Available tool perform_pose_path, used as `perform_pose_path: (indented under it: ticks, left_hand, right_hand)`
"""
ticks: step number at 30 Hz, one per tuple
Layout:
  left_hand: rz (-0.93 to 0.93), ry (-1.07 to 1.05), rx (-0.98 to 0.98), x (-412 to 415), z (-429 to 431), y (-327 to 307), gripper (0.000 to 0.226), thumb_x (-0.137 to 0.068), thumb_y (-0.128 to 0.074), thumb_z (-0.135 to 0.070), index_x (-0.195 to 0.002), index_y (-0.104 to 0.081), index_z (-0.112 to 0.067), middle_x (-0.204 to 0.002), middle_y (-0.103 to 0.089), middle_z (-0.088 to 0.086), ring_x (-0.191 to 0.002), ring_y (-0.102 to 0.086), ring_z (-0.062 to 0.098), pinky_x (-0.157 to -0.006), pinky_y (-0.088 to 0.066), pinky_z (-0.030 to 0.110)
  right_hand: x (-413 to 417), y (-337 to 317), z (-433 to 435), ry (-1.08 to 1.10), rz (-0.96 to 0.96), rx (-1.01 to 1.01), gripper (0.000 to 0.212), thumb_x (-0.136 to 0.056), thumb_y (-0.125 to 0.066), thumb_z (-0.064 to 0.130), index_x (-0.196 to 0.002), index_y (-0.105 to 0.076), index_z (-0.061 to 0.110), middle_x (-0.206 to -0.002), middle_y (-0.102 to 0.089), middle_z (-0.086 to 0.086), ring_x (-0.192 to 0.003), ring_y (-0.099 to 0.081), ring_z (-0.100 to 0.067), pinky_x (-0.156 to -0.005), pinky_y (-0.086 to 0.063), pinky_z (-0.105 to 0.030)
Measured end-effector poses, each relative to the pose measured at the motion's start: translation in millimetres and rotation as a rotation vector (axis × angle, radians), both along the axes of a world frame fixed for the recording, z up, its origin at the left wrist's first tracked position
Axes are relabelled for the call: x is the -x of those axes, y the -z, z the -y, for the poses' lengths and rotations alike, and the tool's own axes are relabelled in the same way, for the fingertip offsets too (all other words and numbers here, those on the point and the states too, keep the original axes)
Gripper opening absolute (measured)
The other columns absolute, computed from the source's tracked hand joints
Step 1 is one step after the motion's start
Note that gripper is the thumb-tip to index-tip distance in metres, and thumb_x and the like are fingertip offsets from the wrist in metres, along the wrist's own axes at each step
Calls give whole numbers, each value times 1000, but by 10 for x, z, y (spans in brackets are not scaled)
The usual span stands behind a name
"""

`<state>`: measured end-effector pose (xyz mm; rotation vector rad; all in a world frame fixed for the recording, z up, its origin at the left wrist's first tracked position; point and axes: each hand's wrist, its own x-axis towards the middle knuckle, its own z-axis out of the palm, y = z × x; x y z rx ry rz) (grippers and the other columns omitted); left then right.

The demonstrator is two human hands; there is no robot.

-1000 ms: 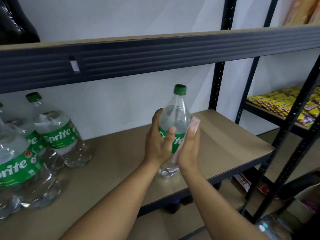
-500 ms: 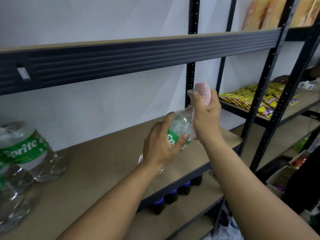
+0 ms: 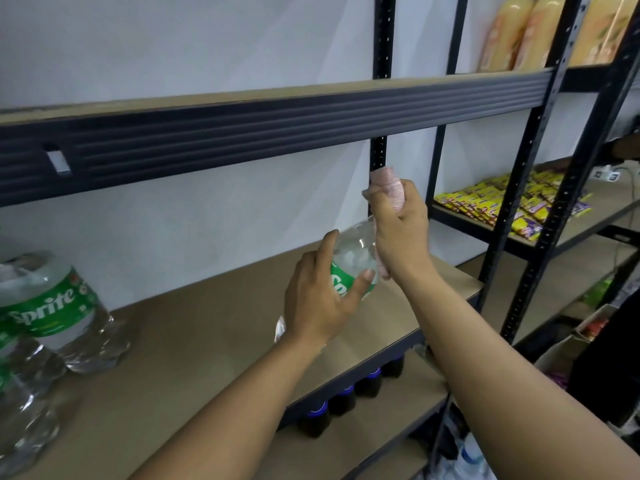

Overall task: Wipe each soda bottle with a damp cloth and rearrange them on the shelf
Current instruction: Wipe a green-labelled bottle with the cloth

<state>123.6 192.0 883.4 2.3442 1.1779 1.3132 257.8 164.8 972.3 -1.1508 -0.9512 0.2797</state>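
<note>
My left hand (image 3: pixel 320 296) grips a clear Sprite bottle (image 3: pixel 351 261) by its green label, tilted with its neck up to the right, above the brown shelf board (image 3: pixel 207 341). My right hand (image 3: pixel 401 230) wraps a pink cloth (image 3: pixel 393 188) around the bottle's neck and cap, which are hidden. More Sprite bottles (image 3: pixel 52 306) stand at the shelf's left end, partly cut off by the frame.
A dark steel beam (image 3: pixel 277 126) of the upper shelf runs overhead. Black uprights (image 3: pixel 519 237) stand to the right. Dark soda bottles (image 3: pixel 346 396) sit on the shelf below. Yellow snack packets (image 3: pixel 502 202) fill the neighbouring shelf; orange bottles (image 3: pixel 526 29) stand top right.
The bottle went from upright to tilted. My right hand slid the cloth from the label up over the neck and cap. The view swung right.
</note>
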Motion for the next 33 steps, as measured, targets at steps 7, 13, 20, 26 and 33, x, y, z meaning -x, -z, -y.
perform_pose_path:
  ticks: [7,13,20,26,33]
  left_hand:
    - [158,348,158,215,-299,-70,69,-86,-52,-74,-144,-40,-40,-132,-65,-10,-115,-66,11,-92,-57,43]
    - [34,-1,30,2,-30,-11,82,-84,-42,-84,-153,-34,-39,-138,-60,-4,-121,-58,18,-89,-53,36]
    - [156,288,211,160,-340,-86,66,-84,-52,-77,-143,-42,-48,-131,-65,-18,-117,-64,3,-96,-56,40]
    - [261,303,195,226,-373,-48,65,-89,-51,-76,-145,-45,-43,-133,-65,-18,-120,-64,1,-98,-56,34]
    - [457,228,117,412,-334,-62,69,-90,-43,-84,-142,-45,-38,-126,-65,-27,-111,-68,3,-86,-58,24]
  right_hand:
    - [-149,-38,97,-242,217,38,9,-103,-68,33,-113,-67,35,-112,-75,9,-105,-70,-6,-89,-55,-25]
    - [-69,-53,13,-13,141,124,10,-102,-61,39,-106,-67,32,-97,-73,7,-87,-68,-13,-76,-55,-36]
    - [-151,-41,-46,-172,150,94,11,-102,-67,39,-111,-68,33,-109,-75,7,-100,-69,-8,-88,-56,-33]
    - [112,127,-228,-173,22,-124,26,-104,-58,42,-128,-59,33,-120,-70,12,-108,-68,-10,-89,-56,-30]
    - [665,609,-348,-198,-71,-159,55,-104,-47,50,-148,-50,16,-133,-65,2,-123,-64,-13,-102,-53,-34]
